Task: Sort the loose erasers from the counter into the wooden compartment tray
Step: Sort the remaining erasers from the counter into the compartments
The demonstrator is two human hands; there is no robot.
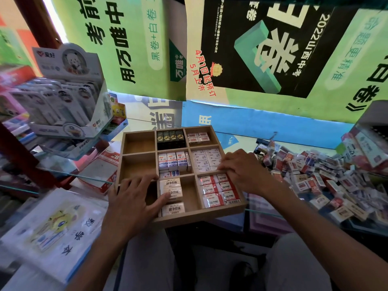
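Observation:
The wooden compartment tray (139, 134) sits on the glass counter in front of me. Its middle column holds black erasers (171, 138), blue-and-white erasers (173, 161) and cream erasers (170, 189). The right column holds white erasers (206, 157) and red-and-white 2B erasers (218, 191). The two upper left compartments are bare. My left hand (136, 198) lies flat over the near left compartment, thumb touching a cream eraser. My right hand (241, 169) rests on the right column, fingertips on the divider and the white erasers. A heap of loose erasers (319, 177) lies to the right.
Display boxes of stationery (67, 95) stand at the left, with a wrapped booklet (52, 229) below them. Green and black posters (241, 49) hang behind. A packaged item (365, 143) stands at the far right. The tray's near edge overhangs the glass above my knees.

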